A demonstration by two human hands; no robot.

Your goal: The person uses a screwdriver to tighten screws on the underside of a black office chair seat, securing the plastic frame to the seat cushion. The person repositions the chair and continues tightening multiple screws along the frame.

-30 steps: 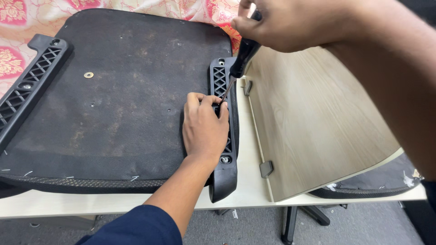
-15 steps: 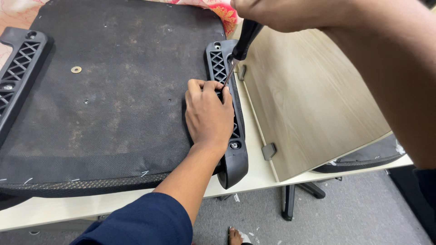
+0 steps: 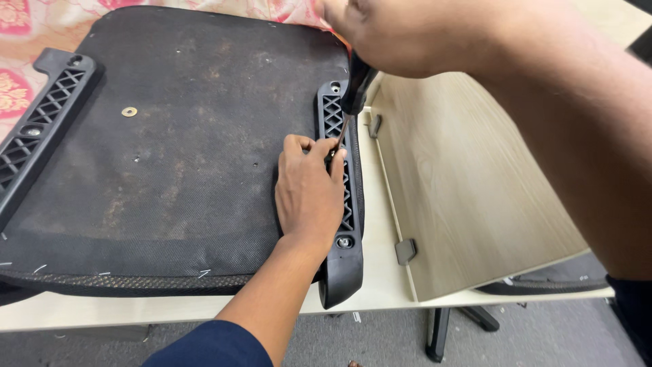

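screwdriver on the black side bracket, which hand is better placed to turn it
Right. The right hand already grips the screwdriver handle above the bracket; the left hand lies flat there, fingertips steadying the tip.

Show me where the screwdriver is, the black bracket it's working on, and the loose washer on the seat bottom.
screwdriver [image 3: 356,85], head view, on its dark handle below the right hand.
black bracket [image 3: 341,272], head view, on its solid near end.
washer [image 3: 128,111], head view, on the small metal ring on the seat underside.

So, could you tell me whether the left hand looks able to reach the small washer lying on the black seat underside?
Probably yes. The left hand rests on the seat underside, and the washer lies up and to its left with only bare fabric between.
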